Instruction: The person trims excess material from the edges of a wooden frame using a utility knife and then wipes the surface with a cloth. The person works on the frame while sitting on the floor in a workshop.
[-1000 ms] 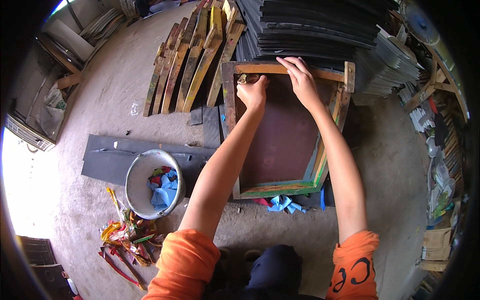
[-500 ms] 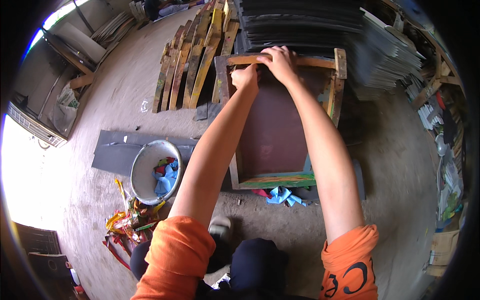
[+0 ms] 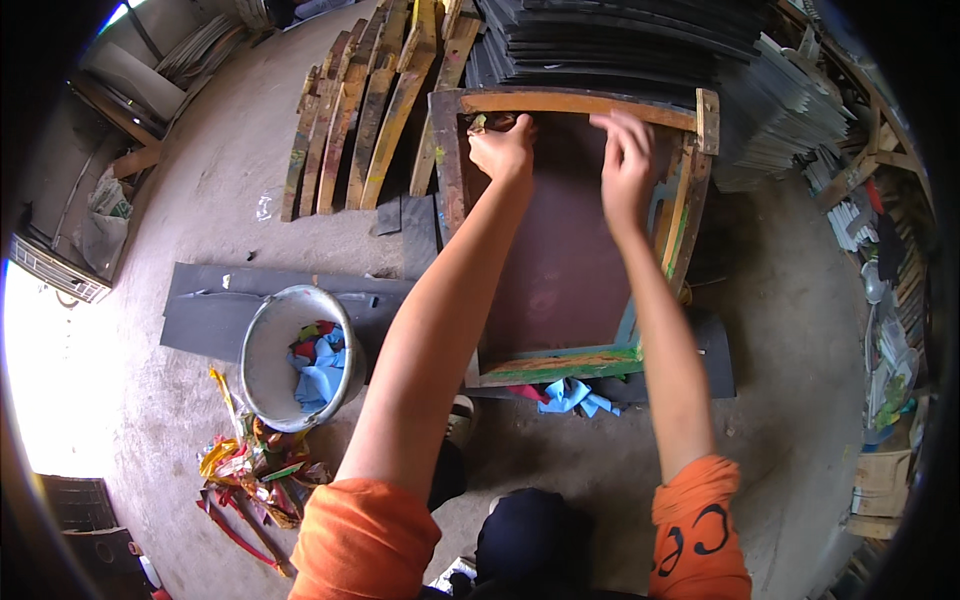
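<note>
A wooden screen-printing frame [image 3: 548, 282] with dark reddish-brown mesh lies before me, its wood stained green and orange along the near bar. My left hand [image 3: 503, 152] is closed inside the far left corner, pinching a crumpled brown and greenish strip [image 3: 484, 123] that looks like peeled tape; part of it is hidden by the fingers. Over the mesh, just short of the far bar, hovers my right hand [image 3: 628, 170]. Its fingers are loosely bent and apart, slightly smeared by motion, with nothing seen in them.
On the left stands a grey bucket [image 3: 257, 370] holding blue and red scraps. Tangled tape strips [image 3: 250, 465] lie beside it. Blue scraps [image 3: 575, 396] poke out below the frame. Wooden bars [image 3: 345, 130] and stacked black sheets [image 3: 610, 45] are beyond; grey sheets [image 3: 785, 125] stand right.
My right hand has let go of the far bar and moved right, above the mesh. My left hand stays in the corner, with the crumpled strip now showing. The view has shifted slightly.
</note>
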`<state>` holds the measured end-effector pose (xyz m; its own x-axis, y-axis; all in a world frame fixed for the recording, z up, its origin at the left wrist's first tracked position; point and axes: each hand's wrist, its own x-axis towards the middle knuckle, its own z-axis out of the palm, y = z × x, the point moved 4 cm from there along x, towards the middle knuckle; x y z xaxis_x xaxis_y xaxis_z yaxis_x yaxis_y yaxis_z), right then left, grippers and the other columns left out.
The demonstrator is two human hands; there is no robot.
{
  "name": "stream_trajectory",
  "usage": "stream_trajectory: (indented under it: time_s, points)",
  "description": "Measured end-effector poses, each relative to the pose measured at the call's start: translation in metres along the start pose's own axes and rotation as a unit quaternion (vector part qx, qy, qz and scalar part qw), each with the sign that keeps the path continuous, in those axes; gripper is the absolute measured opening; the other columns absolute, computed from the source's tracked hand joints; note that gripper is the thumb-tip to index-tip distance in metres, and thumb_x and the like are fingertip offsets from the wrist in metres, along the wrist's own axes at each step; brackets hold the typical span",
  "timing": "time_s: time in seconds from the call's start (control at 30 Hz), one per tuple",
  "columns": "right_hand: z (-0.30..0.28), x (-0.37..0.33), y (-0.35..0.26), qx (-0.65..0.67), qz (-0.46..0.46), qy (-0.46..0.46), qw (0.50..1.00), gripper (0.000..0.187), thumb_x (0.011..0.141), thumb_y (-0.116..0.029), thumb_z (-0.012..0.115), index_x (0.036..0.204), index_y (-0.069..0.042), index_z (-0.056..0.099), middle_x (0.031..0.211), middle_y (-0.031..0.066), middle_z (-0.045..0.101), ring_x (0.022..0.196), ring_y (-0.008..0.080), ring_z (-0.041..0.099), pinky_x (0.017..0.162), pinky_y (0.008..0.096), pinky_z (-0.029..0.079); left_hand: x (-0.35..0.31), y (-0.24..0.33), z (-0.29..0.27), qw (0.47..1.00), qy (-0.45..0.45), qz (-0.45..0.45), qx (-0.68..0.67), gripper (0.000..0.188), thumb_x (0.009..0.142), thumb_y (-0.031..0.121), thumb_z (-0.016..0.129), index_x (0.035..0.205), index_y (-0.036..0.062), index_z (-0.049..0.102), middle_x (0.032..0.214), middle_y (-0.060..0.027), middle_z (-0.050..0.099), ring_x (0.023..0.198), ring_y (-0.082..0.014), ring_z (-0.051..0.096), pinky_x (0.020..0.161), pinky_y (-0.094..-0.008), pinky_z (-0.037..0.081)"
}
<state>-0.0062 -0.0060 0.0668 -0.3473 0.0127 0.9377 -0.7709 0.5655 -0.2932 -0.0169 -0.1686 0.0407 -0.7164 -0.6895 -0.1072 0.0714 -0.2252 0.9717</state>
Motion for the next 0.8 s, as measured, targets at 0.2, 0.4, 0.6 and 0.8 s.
stream_trajectory:
  time_s: [0.2, 0.4, 0.6, 0.8]
  points:
    - [0.041, -0.041, -0.012, 0.065, 0.304, 0.003, 0.950, 0.011, 0.080, -0.008, 0.058, 0.086, -0.004, 0.065, 0.077, 0.0116, 0.064, 0.072, 0.0246, 0.063, 0.066, 0.0310, 0.047, 0.000, 0.000, -0.007, 0.997, -0.005, 0.052, 0.053, 0.021, 0.070, 0.004, 0.069, 0.086, -0.0085, 0.061, 0.073, -0.0127, 0.065, 0.062, -0.0169, 0.065, 0.057, -0.0246, 0.055]
    - [0.071, -0.018, 0.011, 0.155, 0.477, -0.092, 0.860, 0.024, 0.078, -0.020, 0.061, 0.083, 0.002, 0.066, 0.070, 0.0151, 0.065, 0.057, 0.0198, 0.063, 0.058, 0.0296, 0.047, -0.013, 0.015, -0.008, 0.992, 0.023, -0.031, 0.122, 0.039, 0.061, 0.020, 0.078, 0.091, 0.0010, 0.063, 0.091, -0.0108, 0.065, 0.079, -0.0190, 0.063, 0.069, -0.0326, 0.050]
    - [0.068, -0.005, 0.001, 0.260, 0.520, -0.094, 0.808, 0.016, 0.078, -0.008, 0.061, 0.086, 0.005, 0.065, 0.073, 0.0111, 0.066, 0.055, 0.0159, 0.063, 0.046, 0.0232, 0.045, -0.008, 0.013, -0.011, 0.988, 0.065, -0.019, 0.140, 0.036, 0.057, 0.021, 0.080, 0.082, 0.0008, 0.064, 0.083, -0.0140, 0.066, 0.076, -0.0256, 0.065, 0.071, -0.0346, 0.050]
    - [0.070, 0.002, 0.008, 0.277, 0.568, -0.115, 0.766, 0.012, 0.079, -0.003, 0.059, 0.089, 0.001, 0.063, 0.082, 0.0087, 0.066, 0.060, 0.0179, 0.065, 0.045, 0.0204, 0.041, -0.009, 0.012, -0.009, 0.989, 0.021, -0.045, 0.141, 0.048, 0.059, 0.024, 0.079, 0.097, 0.0019, 0.060, 0.100, -0.0134, 0.063, 0.086, -0.0227, 0.062, 0.074, -0.0338, 0.049]
